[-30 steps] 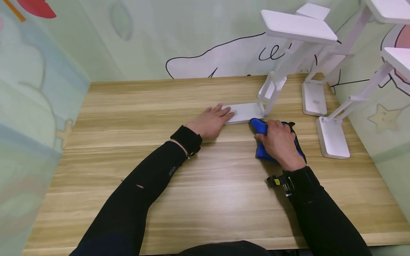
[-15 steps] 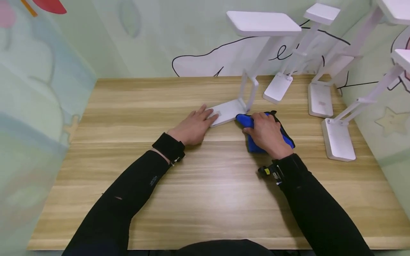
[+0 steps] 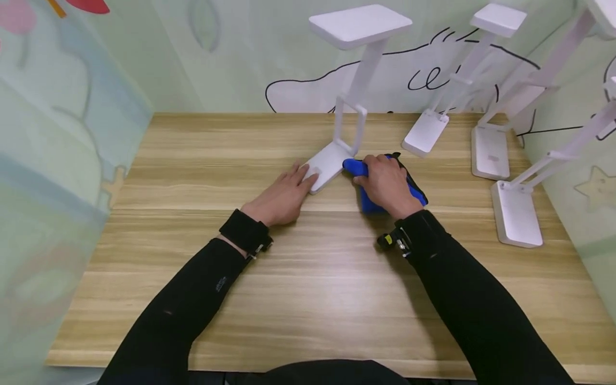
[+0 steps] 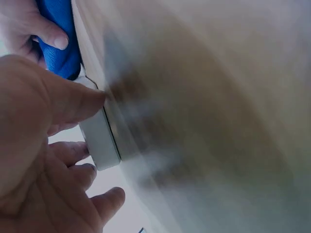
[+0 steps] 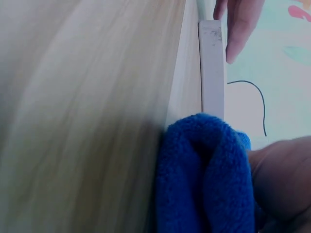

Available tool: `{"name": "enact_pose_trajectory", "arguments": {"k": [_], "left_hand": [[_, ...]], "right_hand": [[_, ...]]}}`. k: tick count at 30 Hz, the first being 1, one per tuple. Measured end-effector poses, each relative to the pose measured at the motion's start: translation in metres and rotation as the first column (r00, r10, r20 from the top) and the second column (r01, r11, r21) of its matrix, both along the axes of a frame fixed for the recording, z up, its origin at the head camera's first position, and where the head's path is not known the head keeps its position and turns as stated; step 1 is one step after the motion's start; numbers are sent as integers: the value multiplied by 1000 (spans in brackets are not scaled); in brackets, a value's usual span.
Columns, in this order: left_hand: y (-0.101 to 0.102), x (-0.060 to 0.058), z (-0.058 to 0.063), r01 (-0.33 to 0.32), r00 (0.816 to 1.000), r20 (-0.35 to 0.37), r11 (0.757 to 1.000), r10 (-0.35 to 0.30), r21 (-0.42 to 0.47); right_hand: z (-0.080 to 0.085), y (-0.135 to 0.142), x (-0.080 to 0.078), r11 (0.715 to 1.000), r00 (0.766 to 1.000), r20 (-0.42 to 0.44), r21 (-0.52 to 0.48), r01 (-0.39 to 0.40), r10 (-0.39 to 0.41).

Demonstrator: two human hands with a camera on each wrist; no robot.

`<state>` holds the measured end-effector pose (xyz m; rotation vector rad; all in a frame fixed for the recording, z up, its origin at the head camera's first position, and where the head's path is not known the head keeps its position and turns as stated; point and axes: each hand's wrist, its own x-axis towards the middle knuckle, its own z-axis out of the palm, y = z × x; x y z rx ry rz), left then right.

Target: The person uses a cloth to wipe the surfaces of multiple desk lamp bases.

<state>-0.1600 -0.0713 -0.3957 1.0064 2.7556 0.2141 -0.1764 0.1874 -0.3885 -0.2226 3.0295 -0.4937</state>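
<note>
A white desk lamp stands upright at the middle back of the table. My left hand rests on the front end of its base, fingers extended. In the left wrist view the thumb lies against the base's side edge, with the fingers over the other face. My right hand grips a folded blue cloth with dark edging, its tip right at the base's right side. In the right wrist view the fluffy cloth overlaps the near end of the lamp base.
Several more white desk lamps stand at the right: a small lamp near the back, another lamp by the corner, and a lamp nearer the right wall. The wooden table meets patterned walls behind and at both sides.
The lamp between my hands has shifted left and turned, its base now slanting more toward me. Both hands moved left along with it, the right keeping hold of the blue cloth.
</note>
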Motion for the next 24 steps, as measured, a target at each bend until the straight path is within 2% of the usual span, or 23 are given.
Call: {"name": "enact_pose_trajectory", "arguments": {"k": [2, 4, 7, 9, 12, 15, 19, 21, 24], "left_hand": [[-1, 3, 2, -16, 1000, 16, 1000, 16, 16], [-2, 7, 6, -26, 999, 30, 999, 25, 26], [-3, 11, 10, -23, 999, 47, 999, 21, 47], [-4, 14, 12, -15, 998, 55, 999, 12, 52], [-4, 10, 14, -7, 999, 49, 998, 4, 69], [-6, 1, 15, -16, 999, 47, 995, 12, 98], [-8, -12, 13, -5, 997, 82, 993, -5, 119], [-8, -15, 11, 4, 995, 103, 994, -15, 111], [-7, -17, 10, 7, 996, 92, 993, -18, 116]], "right_hand": [[1, -3, -3, 1000, 1000, 3, 0, 15, -15], [2, -3, -4, 1000, 1000, 27, 8, -9, 9], [8, 4, -4, 993, 988, 99, 7, -120, 119], [12, 12, -2, 977, 966, 153, 9, -213, 209], [19, 29, 6, 958, 941, 203, 47, -284, 269], [22, 41, 15, 951, 943, 221, 129, -282, 249], [17, 46, 23, 949, 957, 173, 178, -262, 232], [13, 45, 25, 949, 963, 119, 180, -261, 242], [9, 42, 26, 957, 970, 43, 156, -244, 240]]}}
